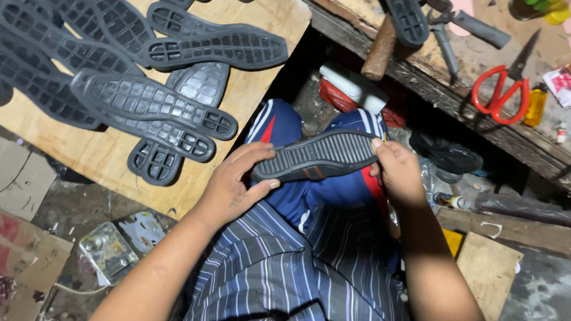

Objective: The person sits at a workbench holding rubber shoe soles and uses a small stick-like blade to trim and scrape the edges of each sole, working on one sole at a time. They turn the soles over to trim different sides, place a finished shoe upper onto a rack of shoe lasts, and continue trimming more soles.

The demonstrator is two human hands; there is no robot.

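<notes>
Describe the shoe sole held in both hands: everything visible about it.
The shoe sole is dark grey, rubber-like, with ribbed cross treads and a small reddish mark on its side edge. It lies roughly level, tread up, over the lap. The left hand pinches one end, the right hand the other, thumb on top.

A pale plywood board [262,89] fills the far left, carrying a spread of dark rubber soles [148,101] laid in overlapping rows. To the far right runs a rough, worn wooden workbench [476,113] with red-handled scissors [502,95], a wooden hammer handle [380,50] and a small yellow bottle [536,106] on it. The floor is grimy and littered: flattened cardboard [24,261] near left, a wooden offcut [491,270] near right, a black plastic bag [446,156] beneath the bench. Light is dim.
</notes>
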